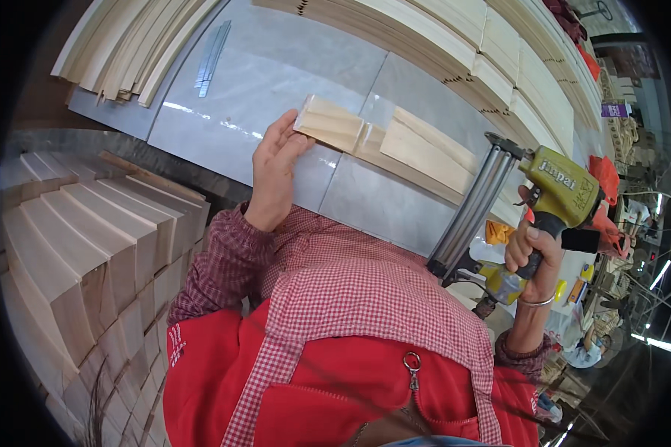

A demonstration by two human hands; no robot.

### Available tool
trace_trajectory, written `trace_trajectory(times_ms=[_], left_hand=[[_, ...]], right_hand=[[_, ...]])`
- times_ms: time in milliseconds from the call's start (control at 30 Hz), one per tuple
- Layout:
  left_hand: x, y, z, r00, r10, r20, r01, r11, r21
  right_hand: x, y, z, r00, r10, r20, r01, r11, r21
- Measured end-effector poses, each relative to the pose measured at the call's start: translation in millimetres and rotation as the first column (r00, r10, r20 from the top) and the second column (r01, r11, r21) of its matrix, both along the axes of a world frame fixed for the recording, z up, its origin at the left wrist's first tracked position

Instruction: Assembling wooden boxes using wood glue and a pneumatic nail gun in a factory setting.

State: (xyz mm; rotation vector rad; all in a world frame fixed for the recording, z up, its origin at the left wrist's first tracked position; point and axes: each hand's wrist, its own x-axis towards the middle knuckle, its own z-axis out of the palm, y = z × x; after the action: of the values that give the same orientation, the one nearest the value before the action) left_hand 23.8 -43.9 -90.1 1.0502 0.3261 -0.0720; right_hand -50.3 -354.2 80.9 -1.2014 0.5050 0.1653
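My left hand grips the left end of a long pale wooden board that lies at a slant across the table's near part. Thumb and fingers close round its edge. A shorter flat wooden piece rests on the right half of that board, and another light piece shows at the left end. Wrapped round the handle of a green-yellow nail gun is my right hand. The gun is held up at the right, its long dark magazine slanting down beside the board's right end.
The grey table carries thin metal nail strips and loose wooden slats at the far left. Long stacked boards line its far side. Wooden blocks are piled at my left. Another person is far off at right.
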Motion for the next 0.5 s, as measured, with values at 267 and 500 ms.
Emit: trace_trajectory(times_ms=[267, 500], left_hand=[[21, -21, 20, 0.794, -0.422, 0.437, 0.28, 0.893, 0.352], [52, -22, 27, 0.627, -0.634, 0.452, 0.373, 0.754, 0.541]], right_hand=[[0, -1, -1, 1.0, -0.023, -0.006, 0.024, 0.999, 0.032], [3, 0, 1, 1.0, -0.014, -0.022, 0.014, 1.0, -0.014]])
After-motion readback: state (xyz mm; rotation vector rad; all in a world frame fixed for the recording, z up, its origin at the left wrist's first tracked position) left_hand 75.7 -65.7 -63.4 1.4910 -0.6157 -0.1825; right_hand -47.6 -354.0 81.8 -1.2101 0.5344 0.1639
